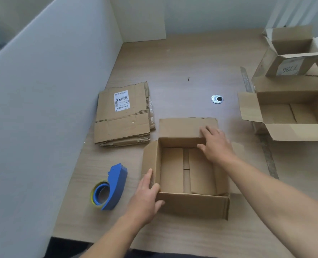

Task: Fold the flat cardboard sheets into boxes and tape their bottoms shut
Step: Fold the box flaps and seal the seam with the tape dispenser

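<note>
Box [191, 205]: 1 folded carton, upright and open-topped, on the desk [173, 62] right in front of the person. Its 4 top flaps are splayed outward. The bottom flaps lie closed inside, with a narrow seam down the middle.

Left hand [147, 198]: on the box's near-left corner. The thumb lies up along the left wall, 1 finger hooks over the corner's rim, and the other fingers curl against the front wall. It grips the corner. The forearm comes in from the lower left, bare.

Right hand [216, 144]: on the far-right rim. The fingers lie fairly straight and close together on the far flap, and the thumb drops inside against the far wall, so the fold is held between them. The forearm stretches in from the lower right, across the box's right side.

Tape dispenser [111, 187]: blue, with a roll mounted on it, standing on the desk just left of the left hand and untouched.

Flat sheets [123, 127]: a short stack of unfolded cardboard, beyond the dispenser and near the box's far-left corner. The top sheet carries a white shipping label [121, 100].

Finished boxes: 1 open carton [288, 108] at the right edge, another [292, 51] behind it.

Partition [43, 108]: a grey panel along the desk's left side.

Grommet [217, 99]: a round metal disc in the desktop, beyond the box.
</note>
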Motion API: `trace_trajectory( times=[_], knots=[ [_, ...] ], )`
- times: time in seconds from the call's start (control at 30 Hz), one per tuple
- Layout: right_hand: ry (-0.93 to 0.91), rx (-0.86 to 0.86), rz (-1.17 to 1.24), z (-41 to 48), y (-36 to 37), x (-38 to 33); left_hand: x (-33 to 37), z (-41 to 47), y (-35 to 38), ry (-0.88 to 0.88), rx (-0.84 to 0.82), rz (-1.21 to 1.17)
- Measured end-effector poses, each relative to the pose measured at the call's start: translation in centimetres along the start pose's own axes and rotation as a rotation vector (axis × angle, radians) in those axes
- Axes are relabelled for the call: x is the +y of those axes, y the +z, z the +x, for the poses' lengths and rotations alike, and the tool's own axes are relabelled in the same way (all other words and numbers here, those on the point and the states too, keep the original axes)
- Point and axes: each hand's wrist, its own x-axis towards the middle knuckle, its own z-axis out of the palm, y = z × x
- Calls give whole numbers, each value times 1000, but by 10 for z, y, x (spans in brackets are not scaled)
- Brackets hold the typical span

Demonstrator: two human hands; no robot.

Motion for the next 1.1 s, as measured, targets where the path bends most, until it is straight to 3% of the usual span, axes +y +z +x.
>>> trace_trajectory(
  times=[0.23, 0.7, 0.83, 0.97, 1.1],
  knots=[
    [153, 23, -46, 13, 15, -8, -3, 4, -1, -6, 8, 8],
    [170, 15, -38, -13, 22, -9, -10, -14, 5, -9, 21, 2],
    [-7, 95, 16, -53, 26, -34, -18, -27, 9, -3, 22, 4],
    [-174, -136, 200, -116, 39, -72, -25, -45, 10, 11, 24, 8],
    [-198, -324, -43, -172, 51, -94, -33, -77, 10, 43, 122, 103]
  ],
)
